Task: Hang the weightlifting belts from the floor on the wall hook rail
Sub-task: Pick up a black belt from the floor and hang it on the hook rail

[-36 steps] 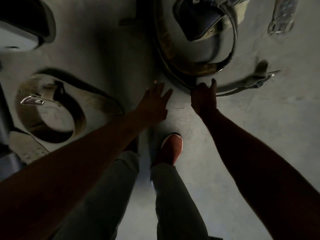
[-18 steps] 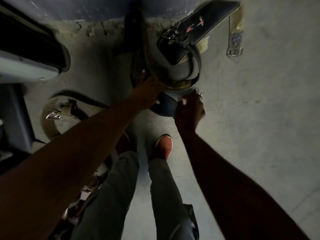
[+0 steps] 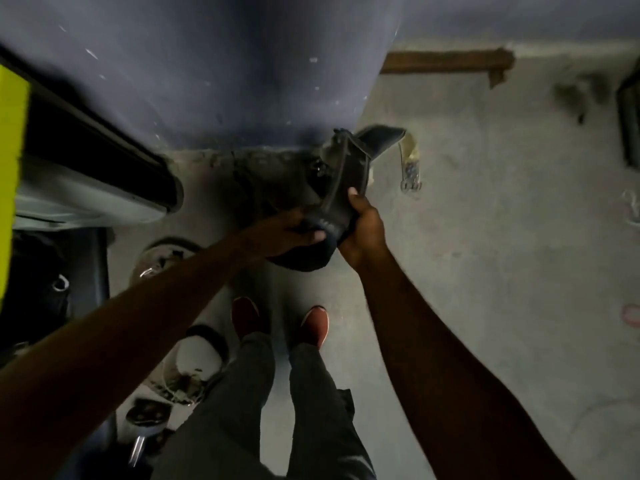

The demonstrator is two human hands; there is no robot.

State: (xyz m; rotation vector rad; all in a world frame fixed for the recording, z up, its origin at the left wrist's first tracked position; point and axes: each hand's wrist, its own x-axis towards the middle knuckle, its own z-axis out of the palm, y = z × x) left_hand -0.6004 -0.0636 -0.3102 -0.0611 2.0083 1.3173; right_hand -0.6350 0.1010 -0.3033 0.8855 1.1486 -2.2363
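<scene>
Held up over the grey concrete floor (image 3: 485,271) near its wall edge: one dark belt (image 3: 349,161), left grip (image 3: 294,233) and right grip (image 3: 363,226) both curled round it. Lying at left: one tan coiled belt (image 3: 162,254); by the wall, one buckled strap (image 3: 410,168). Two red shoes (image 3: 315,323). Blue wall (image 3: 207,81) behind.

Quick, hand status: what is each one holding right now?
Left hand: grips the dark belt.
Right hand: grips the same belt.
</scene>
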